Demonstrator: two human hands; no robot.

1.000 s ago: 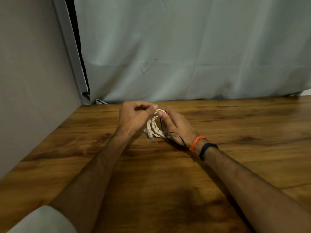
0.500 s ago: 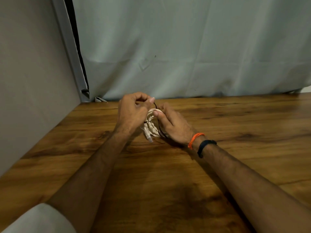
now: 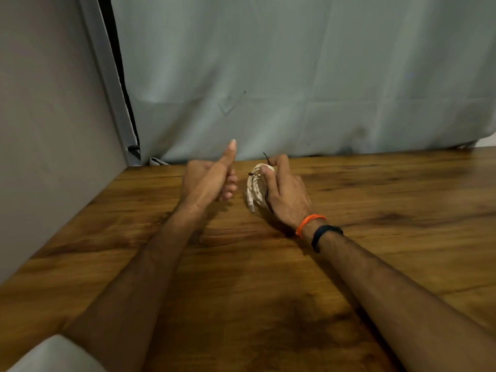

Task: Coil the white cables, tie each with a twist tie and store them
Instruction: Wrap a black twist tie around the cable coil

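On the wooden table (image 3: 268,291), the right hand (image 3: 285,196) gripped the coiled white cable (image 3: 255,187), fingers pinching a dark twist tie (image 3: 267,158) at its top. Just beside it, apart, the left hand (image 3: 212,181) held nothing, thumb raised, fingers loosely curled. A grey curtain (image 3: 295,76) hung behind.

Both hands out front — left hand (image 3: 212,181) thumb up, empty; right hand (image 3: 285,194) curled, gripping.

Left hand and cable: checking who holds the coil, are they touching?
Apart. The head view shows wood table between the left hand and the cable, which the right hand grips.
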